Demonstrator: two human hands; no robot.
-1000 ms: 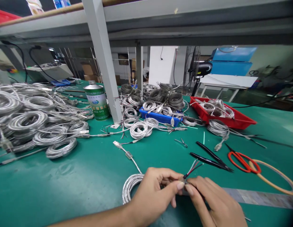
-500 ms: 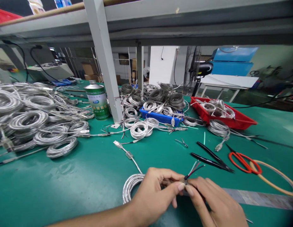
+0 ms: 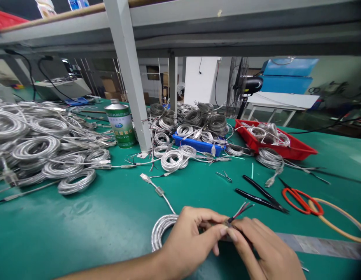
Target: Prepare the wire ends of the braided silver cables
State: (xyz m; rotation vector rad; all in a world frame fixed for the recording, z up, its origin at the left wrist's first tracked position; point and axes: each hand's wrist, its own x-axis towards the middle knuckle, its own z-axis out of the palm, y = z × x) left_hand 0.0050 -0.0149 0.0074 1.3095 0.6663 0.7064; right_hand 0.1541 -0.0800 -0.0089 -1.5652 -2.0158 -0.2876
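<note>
Two bare hands meet at the bottom centre of a green worktable (image 3: 116,217), seen from a head camera looking down. The left hand (image 3: 188,241) and the right hand (image 3: 263,252) both pinch the stripped end of a silver cable (image 3: 160,232), thumbs and forefingers closed together on it where they touch. Thin coloured wires (image 3: 241,210), red, black and pale, fan up and to the right from the pinch. The cable's coil lies on the table just left of the left hand, and its loose end runs up the table to a small plug (image 3: 145,178).

Just beyond the hands lie black tweezers (image 3: 260,194), and to their right red scissors (image 3: 300,198) beside a tan loop (image 3: 344,221). A small metal clip (image 3: 224,177) lies nearer the centre.

Farther back, a large heap of silver coils (image 3: 43,147) fills the left side. A green can (image 3: 121,123) stands next to a grey post (image 3: 129,77). Right of the post, more coils pile in and around a blue tray (image 3: 198,146), and a red tray (image 3: 297,149) holds others. A strip of grey tape (image 3: 320,244) lies on the table by the right hand.
</note>
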